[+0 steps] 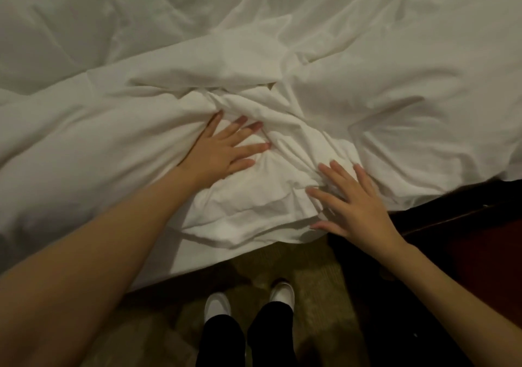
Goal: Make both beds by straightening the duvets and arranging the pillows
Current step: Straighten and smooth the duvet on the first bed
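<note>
Duvet [367, 90], white and heavily creased, fills the upper two-thirds of the frame; folds bunch into a crumpled knot at centre, its edge overhanging toward the carpet [310, 282] at lower centre. Left hand [223, 152], fingers spread wide, presses flat on the knot. Right hand [353, 205], fingers likewise splayed, lies on the edge at centre right, beside dark wooden furniture [466, 242].

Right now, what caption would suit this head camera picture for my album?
Both hands, left hand and right hand, press flat on a bunched white duvet at the bed's edge.
</note>
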A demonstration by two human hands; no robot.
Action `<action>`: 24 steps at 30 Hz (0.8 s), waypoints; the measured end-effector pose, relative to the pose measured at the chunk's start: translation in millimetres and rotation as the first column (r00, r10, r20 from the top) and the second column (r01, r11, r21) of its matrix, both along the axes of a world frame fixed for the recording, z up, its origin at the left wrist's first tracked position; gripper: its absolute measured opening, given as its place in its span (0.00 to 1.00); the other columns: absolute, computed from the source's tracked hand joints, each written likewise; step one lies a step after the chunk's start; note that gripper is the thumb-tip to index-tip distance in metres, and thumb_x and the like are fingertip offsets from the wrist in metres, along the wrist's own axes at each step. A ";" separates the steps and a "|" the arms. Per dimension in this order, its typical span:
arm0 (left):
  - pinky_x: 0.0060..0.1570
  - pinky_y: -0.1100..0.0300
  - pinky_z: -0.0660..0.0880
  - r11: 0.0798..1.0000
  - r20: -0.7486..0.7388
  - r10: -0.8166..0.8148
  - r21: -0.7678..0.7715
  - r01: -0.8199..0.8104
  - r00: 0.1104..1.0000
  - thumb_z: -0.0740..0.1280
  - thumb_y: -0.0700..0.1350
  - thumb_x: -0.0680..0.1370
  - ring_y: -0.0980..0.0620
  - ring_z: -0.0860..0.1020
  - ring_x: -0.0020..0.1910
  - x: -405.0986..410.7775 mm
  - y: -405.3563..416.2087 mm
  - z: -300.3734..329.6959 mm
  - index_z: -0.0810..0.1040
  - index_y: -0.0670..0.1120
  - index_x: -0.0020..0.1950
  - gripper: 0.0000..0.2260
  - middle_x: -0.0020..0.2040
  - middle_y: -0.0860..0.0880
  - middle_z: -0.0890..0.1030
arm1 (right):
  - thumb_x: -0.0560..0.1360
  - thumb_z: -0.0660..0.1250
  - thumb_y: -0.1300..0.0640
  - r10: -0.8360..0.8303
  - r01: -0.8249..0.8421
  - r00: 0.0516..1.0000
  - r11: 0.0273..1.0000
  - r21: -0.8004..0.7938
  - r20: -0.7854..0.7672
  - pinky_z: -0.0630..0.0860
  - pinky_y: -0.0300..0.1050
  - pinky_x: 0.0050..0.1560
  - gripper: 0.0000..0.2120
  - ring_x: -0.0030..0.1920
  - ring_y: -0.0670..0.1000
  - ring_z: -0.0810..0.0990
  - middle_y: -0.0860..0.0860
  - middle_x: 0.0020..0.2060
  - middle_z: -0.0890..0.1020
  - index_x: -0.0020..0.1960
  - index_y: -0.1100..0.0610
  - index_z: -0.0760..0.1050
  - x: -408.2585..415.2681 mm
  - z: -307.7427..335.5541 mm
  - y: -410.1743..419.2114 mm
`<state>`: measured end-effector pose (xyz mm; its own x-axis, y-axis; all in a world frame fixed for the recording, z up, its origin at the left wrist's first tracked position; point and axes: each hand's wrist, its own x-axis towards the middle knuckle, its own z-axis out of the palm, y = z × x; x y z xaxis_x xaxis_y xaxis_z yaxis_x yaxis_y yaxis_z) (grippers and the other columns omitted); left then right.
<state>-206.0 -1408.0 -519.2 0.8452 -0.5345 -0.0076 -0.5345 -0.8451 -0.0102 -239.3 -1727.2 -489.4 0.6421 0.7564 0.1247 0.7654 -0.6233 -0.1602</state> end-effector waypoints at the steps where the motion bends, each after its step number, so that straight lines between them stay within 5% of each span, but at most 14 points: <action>1: 0.70 0.43 0.46 1.000 -0.011 0.006 0.000 -0.006 1.000 0.44 0.59 0.82 0.47 0.58 0.74 1.1 -0.5 0.9 0.67 0.59 0.71 0.22 0.74 0.47 0.65 | 0.72 0.61 0.37 0.003 -0.003 1.000 1.000 -0.009 -0.009 0.54 0.64 0.72 0.27 0.73 0.59 0.60 0.59 0.71 0.66 0.64 0.53 0.75 -0.2 -1.9 -0.6; 7: 0.71 0.43 0.38 0.986 -0.126 0.144 -0.067 -0.153 0.982 0.48 0.57 0.80 0.48 0.51 0.77 -16.8 -18.2 23.8 0.66 0.59 0.73 0.21 0.78 0.49 0.57 | 0.68 0.70 0.49 -0.060 0.063 0.998 0.995 0.074 -0.035 0.55 0.69 0.68 0.18 0.70 0.64 0.66 0.62 0.68 0.70 0.56 0.52 0.81 2.4 -7.3 7.8; 10: 0.71 0.39 0.50 0.925 -0.074 0.248 -0.277 -0.258 0.966 0.57 0.50 0.79 0.45 0.64 0.73 -45.6 -49.0 38.4 0.79 0.48 0.61 0.16 0.71 0.43 0.70 | 0.69 0.70 0.53 -0.084 0.095 0.992 0.987 0.126 -0.092 0.53 0.69 0.69 0.11 0.70 0.65 0.65 0.62 0.69 0.70 0.51 0.52 0.83 -4.1 -7.8 8.2; 14: 0.63 0.48 0.64 0.919 0.099 0.107 -0.390 -0.060 0.989 0.65 0.51 0.76 0.48 0.73 0.58 -98.5 -96.6 31.8 0.82 0.47 0.48 0.10 0.55 0.45 0.81 | 0.69 0.72 0.55 -0.108 0.127 0.983 0.984 0.127 -0.148 0.57 0.72 0.67 0.06 0.71 0.64 0.64 0.61 0.69 0.70 0.46 0.52 0.84 -18.0 -5.7 1.1; 17: 0.58 0.54 0.66 0.910 -0.015 0.136 -0.394 -0.131 0.991 0.65 0.57 0.75 0.51 0.74 0.55 -128.2 -115.5 18.5 0.82 0.48 0.51 0.14 0.52 0.50 0.81 | 0.72 0.68 0.52 -0.132 0.163 0.973 0.974 0.158 -0.188 0.55 0.70 0.69 0.07 0.73 0.61 0.61 0.56 0.70 0.68 0.44 0.52 0.84 -35.5 -6.1 -3.0; 24: 0.48 0.59 0.64 0.855 -0.077 0.246 -0.452 -0.254 0.966 0.61 0.46 0.77 0.51 0.77 0.43 -145.5 -123.8 19.5 0.79 0.46 0.42 0.09 0.41 0.50 0.81 | 0.74 0.63 0.49 -0.172 0.214 0.968 0.948 0.238 -0.183 0.57 0.65 0.70 0.12 0.65 0.56 0.69 0.57 0.61 0.76 0.45 0.54 0.82 -65.1 -11.5 -3.6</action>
<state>-351.5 -1531.8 -499.7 0.9526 -0.2525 0.1695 -0.3014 -0.8589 0.4141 -304.4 -1730.8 -501.0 0.7996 0.5726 0.1812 0.5865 -0.6794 -0.4410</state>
